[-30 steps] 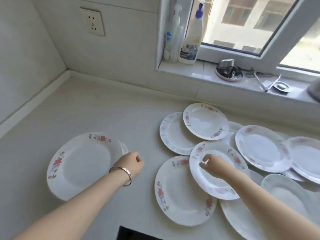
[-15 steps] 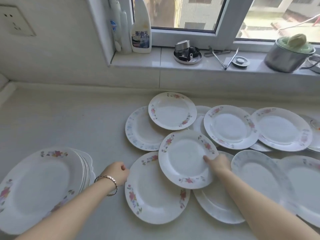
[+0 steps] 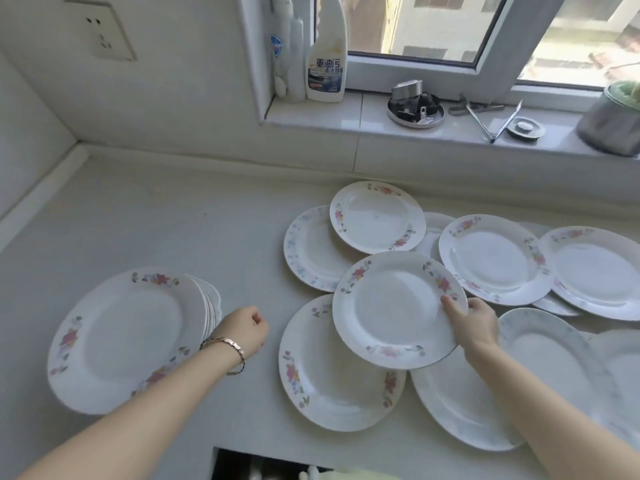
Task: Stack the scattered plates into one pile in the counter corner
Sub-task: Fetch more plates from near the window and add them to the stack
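A pile of white floral plates point(image 3: 128, 337) sits on the counter at the left. My left hand point(image 3: 244, 329), with a bracelet on the wrist, hovers just right of the pile, fingers curled and holding nothing. My right hand point(image 3: 476, 320) grips the right rim of a floral plate point(image 3: 394, 308), thumb on top, with the plate tilted up over a larger floral plate point(image 3: 332, 379). Several more plates lie scattered and overlapping to the right, among them a blue-rimmed plate point(image 3: 308, 251) and a small floral plate point(image 3: 375, 216).
The counter corner point(image 3: 83, 150) lies at the back left under a wall socket point(image 3: 104, 32). On the window sill stand a spray bottle point(image 3: 327, 60), a round metal dish point(image 3: 415, 109), tongs point(image 3: 491, 116) and a steel pot point(image 3: 613, 123). A dark opening point(image 3: 263, 465) cuts the counter's front edge.
My right hand has taken the rim of the floral plate and lifted its right side. My left hand has drawn away from the pile toward the middle. The view panned right.
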`<state>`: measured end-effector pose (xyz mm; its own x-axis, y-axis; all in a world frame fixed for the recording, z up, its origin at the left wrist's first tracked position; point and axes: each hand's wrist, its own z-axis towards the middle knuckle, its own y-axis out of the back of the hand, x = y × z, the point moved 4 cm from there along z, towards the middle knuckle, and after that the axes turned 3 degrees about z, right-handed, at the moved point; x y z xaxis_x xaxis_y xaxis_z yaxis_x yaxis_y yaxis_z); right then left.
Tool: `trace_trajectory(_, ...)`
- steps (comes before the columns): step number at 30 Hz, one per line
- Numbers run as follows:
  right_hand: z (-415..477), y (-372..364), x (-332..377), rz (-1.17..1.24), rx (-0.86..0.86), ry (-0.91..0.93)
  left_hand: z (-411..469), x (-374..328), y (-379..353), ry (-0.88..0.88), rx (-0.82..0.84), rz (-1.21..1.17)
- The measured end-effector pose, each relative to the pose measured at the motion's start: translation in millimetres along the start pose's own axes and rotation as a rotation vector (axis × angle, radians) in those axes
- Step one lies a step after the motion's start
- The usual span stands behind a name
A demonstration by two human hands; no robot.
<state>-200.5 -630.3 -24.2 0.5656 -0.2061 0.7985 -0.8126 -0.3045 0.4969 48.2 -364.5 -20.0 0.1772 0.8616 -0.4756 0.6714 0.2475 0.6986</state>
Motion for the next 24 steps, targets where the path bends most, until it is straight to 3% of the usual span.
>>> trace_trajectory(5, -42, -58, 51, 0.111, 0.207, 0.128, -24, 46, 42, 0.062, -0.149, -0.020)
trace_trajectory(13, -131, -201, 93, 0.214, 0.513, 0.014, -69, 167, 97, 0.304, -0.377, -0.135)
trace_trajectory(19, -185, -268, 105, 0.160, 0.600, 0.039, -95, 224, 100, 0.441, -0.399, -0.199)
trace_trajectory(24, -198, -292, 99, 0.054, 0.576, 0.099, -98, 238, 97, 0.451, -0.385, -0.240)
